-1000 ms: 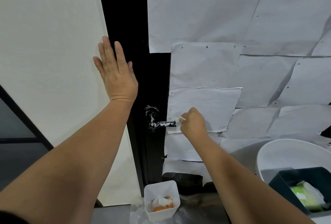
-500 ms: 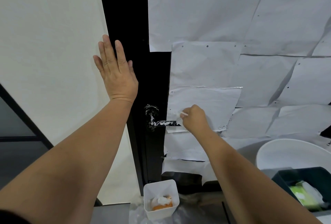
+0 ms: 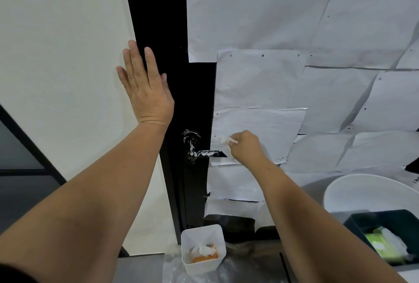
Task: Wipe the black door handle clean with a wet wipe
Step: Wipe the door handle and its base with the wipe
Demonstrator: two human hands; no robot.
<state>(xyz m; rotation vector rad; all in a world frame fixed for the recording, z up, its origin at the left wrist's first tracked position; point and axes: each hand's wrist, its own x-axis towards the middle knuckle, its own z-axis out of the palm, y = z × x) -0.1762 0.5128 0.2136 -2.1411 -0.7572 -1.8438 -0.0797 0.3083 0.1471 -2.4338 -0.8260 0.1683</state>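
The black door handle is a lever on a round rosette on the black door edge, and both are smeared with white paste. My right hand is just right of the lever's free end, closed on a small white stick with a white blob at its tip. The tip is held slightly above the lever's end, not touching it. My left hand lies flat with fingers spread on the white wall, at the edge of the black door frame, above and left of the handle.
White paper sheets cover the door to the right of the handle. Below stands a white square cup holding orange and white stuff. At lower right are a white round tub and a dark bin with a green wipe pack.
My right hand has lifted the white stick up from the lever's end, and the lever's tip now shows. My left hand has stayed flat in place.
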